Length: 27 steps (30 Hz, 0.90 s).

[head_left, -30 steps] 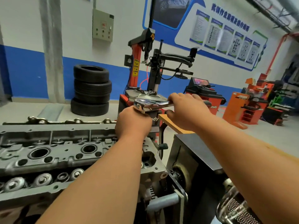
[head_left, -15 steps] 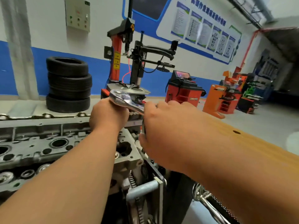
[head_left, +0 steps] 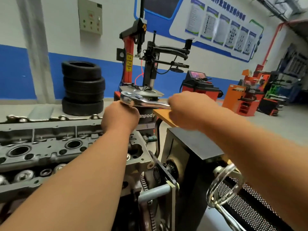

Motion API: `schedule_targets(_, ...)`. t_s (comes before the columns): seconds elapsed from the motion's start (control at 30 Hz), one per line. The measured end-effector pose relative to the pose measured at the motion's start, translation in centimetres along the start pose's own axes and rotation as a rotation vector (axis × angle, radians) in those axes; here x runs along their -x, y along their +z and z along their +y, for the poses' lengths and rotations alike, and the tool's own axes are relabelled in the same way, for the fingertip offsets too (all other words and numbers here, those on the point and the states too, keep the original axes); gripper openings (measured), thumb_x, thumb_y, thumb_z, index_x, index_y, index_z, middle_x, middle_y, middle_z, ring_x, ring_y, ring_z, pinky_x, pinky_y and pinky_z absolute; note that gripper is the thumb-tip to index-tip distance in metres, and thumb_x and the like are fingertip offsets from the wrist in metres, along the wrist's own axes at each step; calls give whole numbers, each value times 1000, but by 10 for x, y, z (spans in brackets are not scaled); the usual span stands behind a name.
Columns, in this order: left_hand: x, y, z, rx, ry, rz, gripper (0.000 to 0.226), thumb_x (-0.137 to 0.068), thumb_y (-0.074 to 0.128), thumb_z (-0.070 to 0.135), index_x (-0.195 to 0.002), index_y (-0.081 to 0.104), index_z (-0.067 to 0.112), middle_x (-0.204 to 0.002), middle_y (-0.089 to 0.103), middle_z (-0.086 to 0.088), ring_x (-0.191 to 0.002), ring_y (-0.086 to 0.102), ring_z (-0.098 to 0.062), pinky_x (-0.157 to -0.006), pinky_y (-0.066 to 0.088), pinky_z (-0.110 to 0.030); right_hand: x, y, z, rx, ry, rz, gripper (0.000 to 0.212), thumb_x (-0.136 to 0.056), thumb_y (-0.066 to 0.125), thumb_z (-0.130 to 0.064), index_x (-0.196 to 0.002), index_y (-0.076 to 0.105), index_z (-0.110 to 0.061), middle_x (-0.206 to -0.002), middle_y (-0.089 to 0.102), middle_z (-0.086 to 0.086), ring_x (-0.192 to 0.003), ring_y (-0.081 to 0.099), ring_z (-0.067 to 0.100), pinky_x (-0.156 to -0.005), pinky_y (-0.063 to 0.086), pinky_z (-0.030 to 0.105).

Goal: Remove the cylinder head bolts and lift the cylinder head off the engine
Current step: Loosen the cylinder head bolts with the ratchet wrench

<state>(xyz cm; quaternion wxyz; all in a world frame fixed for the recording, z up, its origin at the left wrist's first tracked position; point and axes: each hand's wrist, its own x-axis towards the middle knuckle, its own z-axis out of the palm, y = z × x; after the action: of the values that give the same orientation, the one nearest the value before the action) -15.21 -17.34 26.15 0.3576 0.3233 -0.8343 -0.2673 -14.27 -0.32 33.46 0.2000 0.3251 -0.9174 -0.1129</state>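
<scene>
The left hand [head_left: 120, 117] is clenched just under the head of the ratchet [head_left: 133, 98], probably round its drive shaft, which the fist hides. To its right, the right hand [head_left: 188, 110] grips the handle. The cylinder head [head_left: 50, 147] lies directly below and to the left. If the socket sits crooked, a hard pull could slip it off the bolt, rounding the bolt and driving knuckles into the casting.
</scene>
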Motion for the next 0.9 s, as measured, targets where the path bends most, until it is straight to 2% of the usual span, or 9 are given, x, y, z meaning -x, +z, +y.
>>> schedule_targets(0.13,2,-2,3,82,-65,-7,18,-83,52,22,-66,53,18,-65,50,-2,-60,45,-19,-55,35,-28,-8,-10,-3,19,88,-118,41,-91,46,-14,-129,35,-5,-114,52,17,-93,51,33,-75,43,43)
schedule_targets(0.2,0,-3,-2,120,-74,6,23,-86,52,20,-64,50,19,-69,54,-4,-64,50,-21,-60,39,-31,19,-10,-45,153,-112,92,56,-87,50,-19,-137,32,-2,-84,50,20,-69,50,34,-57,45,49)
schedule_targets(0.27,-1,-3,-2,162,-64,-18,26,-89,54,19,-63,49,21,-78,59,-7,-75,55,-27,-66,43,-35,35,-17,-64,105,-217,319,57,-78,62,-23,-130,45,-4,-57,21,10,-41,22,21,-37,37,26)
schedule_targets(0.33,-1,-3,-2,124,-49,-10,23,-87,52,21,-65,52,19,-79,58,-8,-76,54,-28,-66,43,-34,17,-14,-45,105,-222,221,50,-83,56,-19,-129,39,-11,-61,30,5,-44,30,21,-37,30,20)
schedule_targets(0.5,5,-2,2,110,-62,-26,15,-80,53,27,-69,58,18,-75,61,-5,-73,57,-26,-65,46,-31,-17,-9,24,62,60,-167,35,-93,48,-15,-126,37,-10,-114,51,9,-99,50,27,-79,44,37)
schedule_targets(0.63,1,-2,-3,84,-71,22,20,-82,49,25,-63,52,18,-60,46,1,-54,41,-17,-52,30,-25,9,4,-27,154,-48,19,56,-87,49,-27,-135,29,-7,-120,50,19,-105,48,37,-73,29,42)
schedule_targets(0.77,3,-3,0,56,-26,9,27,-84,51,27,-59,46,21,-63,46,1,-68,48,-25,-61,38,-30,4,9,-36,23,-147,149,49,-86,53,-23,-129,36,-10,-101,55,10,-84,53,29,-61,30,38)
schedule_targets(0.83,7,-5,2,78,-43,-9,22,-83,51,27,-61,49,21,-68,53,-1,-71,52,-26,-62,41,-30,-18,10,-11,40,-109,122,32,-91,48,-12,-122,41,-12,-103,57,6,-85,53,26,-73,40,38)
schedule_targets(0.9,9,-5,5,109,-57,-23,18,-81,54,27,-64,52,21,-72,56,-3,-73,54,-27,-64,43,-31,-31,13,2,-10,40,-13,48,-92,51,-16,-135,31,-13,-128,47,10,-116,45,29,-96,35,41)
